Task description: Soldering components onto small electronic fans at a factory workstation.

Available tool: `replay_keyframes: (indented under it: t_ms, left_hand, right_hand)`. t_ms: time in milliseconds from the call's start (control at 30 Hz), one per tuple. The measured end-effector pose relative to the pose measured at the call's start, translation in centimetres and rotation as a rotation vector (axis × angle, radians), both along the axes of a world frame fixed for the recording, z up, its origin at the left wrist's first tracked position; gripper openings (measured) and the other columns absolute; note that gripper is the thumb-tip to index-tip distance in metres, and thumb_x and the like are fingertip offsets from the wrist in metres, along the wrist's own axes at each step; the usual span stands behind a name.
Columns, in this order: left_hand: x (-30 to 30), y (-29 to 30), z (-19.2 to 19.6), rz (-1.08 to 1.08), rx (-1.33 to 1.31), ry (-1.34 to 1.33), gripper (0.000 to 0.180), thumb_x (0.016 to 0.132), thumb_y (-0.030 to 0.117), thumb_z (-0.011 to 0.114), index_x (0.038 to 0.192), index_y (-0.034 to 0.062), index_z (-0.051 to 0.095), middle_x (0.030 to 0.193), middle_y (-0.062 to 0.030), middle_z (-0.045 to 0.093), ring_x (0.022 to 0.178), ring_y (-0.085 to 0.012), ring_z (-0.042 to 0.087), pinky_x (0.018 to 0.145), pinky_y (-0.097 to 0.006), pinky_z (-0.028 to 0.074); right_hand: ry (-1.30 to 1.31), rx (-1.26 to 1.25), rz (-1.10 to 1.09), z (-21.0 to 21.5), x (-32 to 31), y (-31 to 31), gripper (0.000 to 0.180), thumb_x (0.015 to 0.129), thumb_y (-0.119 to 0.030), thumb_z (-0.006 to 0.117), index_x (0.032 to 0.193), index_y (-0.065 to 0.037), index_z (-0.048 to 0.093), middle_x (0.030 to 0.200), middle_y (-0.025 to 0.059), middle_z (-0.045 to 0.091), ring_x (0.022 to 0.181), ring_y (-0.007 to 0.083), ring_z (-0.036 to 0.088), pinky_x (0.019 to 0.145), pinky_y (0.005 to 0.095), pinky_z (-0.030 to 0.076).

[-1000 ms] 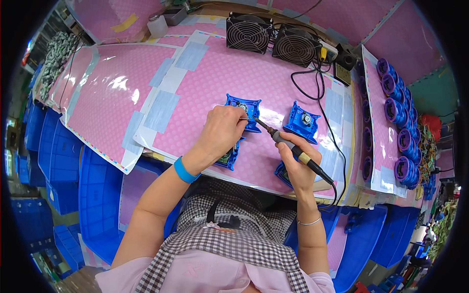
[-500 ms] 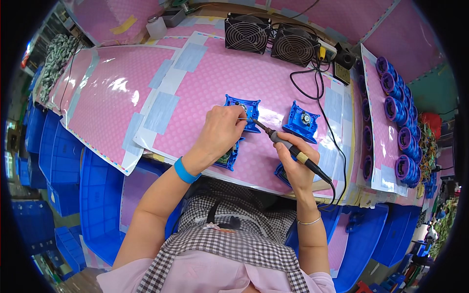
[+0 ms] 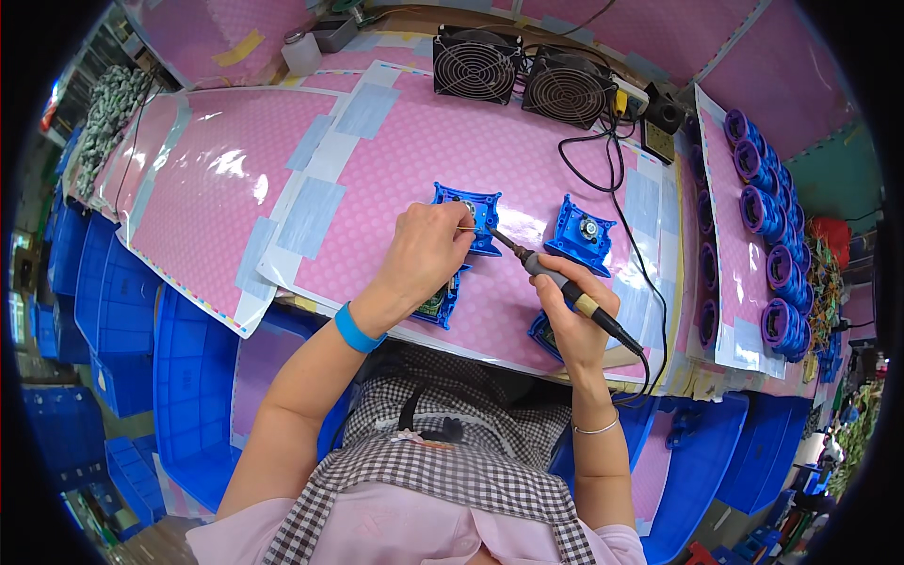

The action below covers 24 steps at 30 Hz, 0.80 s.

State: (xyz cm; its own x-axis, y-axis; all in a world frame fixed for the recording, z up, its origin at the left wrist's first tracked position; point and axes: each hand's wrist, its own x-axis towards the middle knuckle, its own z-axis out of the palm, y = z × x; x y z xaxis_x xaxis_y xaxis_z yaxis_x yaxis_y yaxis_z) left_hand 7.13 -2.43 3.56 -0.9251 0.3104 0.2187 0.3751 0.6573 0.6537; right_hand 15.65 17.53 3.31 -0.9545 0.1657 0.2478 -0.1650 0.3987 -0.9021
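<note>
My right hand (image 3: 576,320) holds a soldering iron (image 3: 567,287) like a pen, its tip pointing up and left at the rim area of a blue plastic housing (image 3: 486,209). Over that housing's left side, my left hand (image 3: 424,247) pinches a short thin wire (image 3: 466,228) whose free end points toward the iron's tip. The fingers cover part of the round component inside. To the right lies a second blue housing (image 3: 568,243) with a round metal part in it. Another housing with a green board (image 3: 437,303) sits partly beneath my left wrist, and one more (image 3: 541,331) is half hidden by my right hand.
Two black fans (image 3: 477,68) stand at the back, beside a soldering iron stand (image 3: 663,127). The iron's black cable (image 3: 662,320) loops along the right. Rows of purple-blue rings (image 3: 780,268) fill the right side. Blue bins (image 3: 193,405) sit below the table edge.
The soldering iron's tip has drawn back slightly to the right from the wire's end, my right hand shifting a little with it. My left hand stays in place.
</note>
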Motion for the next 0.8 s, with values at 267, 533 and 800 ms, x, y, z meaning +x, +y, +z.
replay_keyframes:
  t_ms: [267,533,800]
  left_hand:
    - [0.0,0.1,0.2,0.003,-0.007,-0.011,0.012,0.077,0.008,0.07,0.084,-0.0009,0.069,0.08,-0.0169,0.07,0.074,-0.0313,0.069,0.069,-0.038,0.054]
    - [0.0,0.0,0.2,-0.009,0.003,0.006,0.013,0.078,0.008,0.07,0.086,-0.0017,0.069,0.081,-0.0183,0.07,0.074,-0.0319,0.069,0.068,-0.038,0.053]
    - [2.1,-4.1,3.4,0.275,0.322,0.013,0.009,0.083,0.006,0.068,0.087,-0.002,0.068,0.085,-0.0152,0.071,0.081,-0.0258,0.07,0.071,-0.034,0.052]
  right_hand:
    - [0.025,0.001,-0.003,0.2,0.1,0.1,0.023,0.084,-0.001,0.068,0.106,0.005,0.07,0.084,0.0114,0.073,0.073,0.0105,0.066,0.065,0.0214,0.05]
    - [0.041,-0.056,-0.045,0.7,0.5,-0.1,0.024,0.086,-0.001,0.066,0.108,0.005,0.068,0.087,0.0127,0.072,0.077,0.0142,0.069,0.068,0.0234,0.053]
    - [0.1,-0.156,-0.056,1.9,1.3,-0.2,0.022,0.086,-0.001,0.067,0.107,0.006,0.068,0.089,0.0136,0.072,0.078,0.0158,0.069,0.071,0.0243,0.054]
